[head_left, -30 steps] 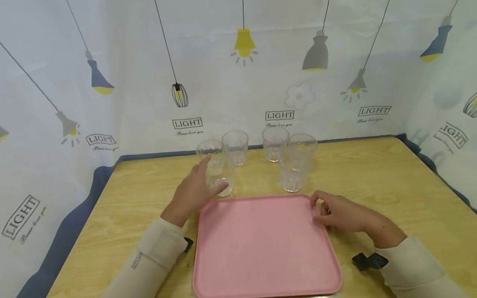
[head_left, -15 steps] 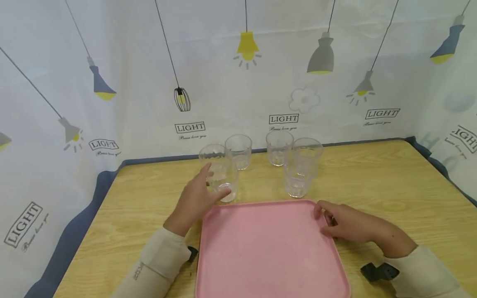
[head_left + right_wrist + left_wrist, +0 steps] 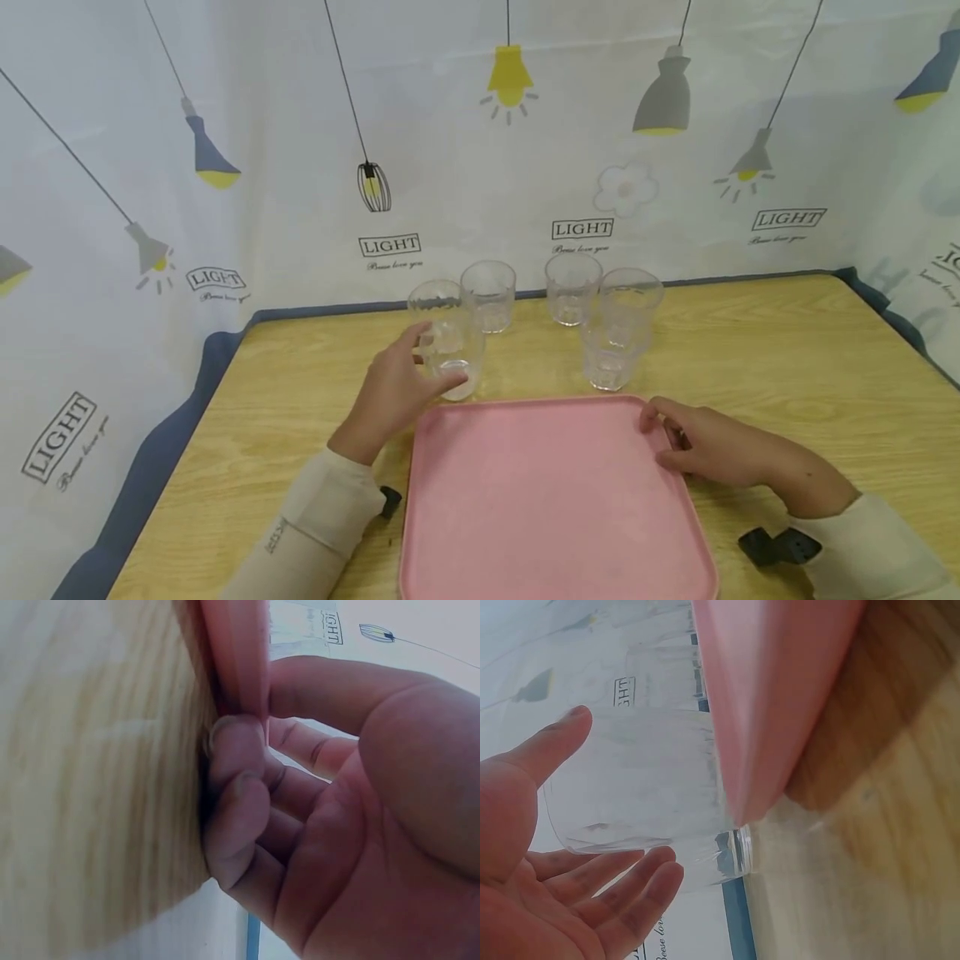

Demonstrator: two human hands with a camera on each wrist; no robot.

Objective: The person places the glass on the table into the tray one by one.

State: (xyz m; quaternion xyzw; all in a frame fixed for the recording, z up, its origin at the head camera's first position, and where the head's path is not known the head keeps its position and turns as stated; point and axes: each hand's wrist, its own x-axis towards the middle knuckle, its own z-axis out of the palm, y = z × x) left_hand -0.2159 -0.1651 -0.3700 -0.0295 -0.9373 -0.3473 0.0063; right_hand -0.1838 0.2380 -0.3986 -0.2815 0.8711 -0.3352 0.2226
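A pink tray (image 3: 555,492) lies on the table, its far edge just in front of the clear glasses. My left hand (image 3: 393,379) reaches around the near left glass (image 3: 467,354), thumb on the near side and fingers on the far side. In the left wrist view, the thumb stands spread above the clear glass (image 3: 637,776) and the loosely bent fingers lie along its other side; firm contact cannot be made out. At the tray's far right corner my right hand (image 3: 712,442) grips the rim. The right wrist view shows the thumb on the tray edge (image 3: 244,660) and curled fingers beneath it.
Further clear glasses stand behind: one at back left (image 3: 489,304), one at back right (image 3: 573,292), and a near right glass (image 3: 609,367) overlapping another (image 3: 637,304). A white printed curtain (image 3: 487,183) hangs behind the wooden table (image 3: 300,367).
The view shifts slightly, so everything slides a little to the right in the picture. Left hand stays around the glass and right hand stays at the tray rim.
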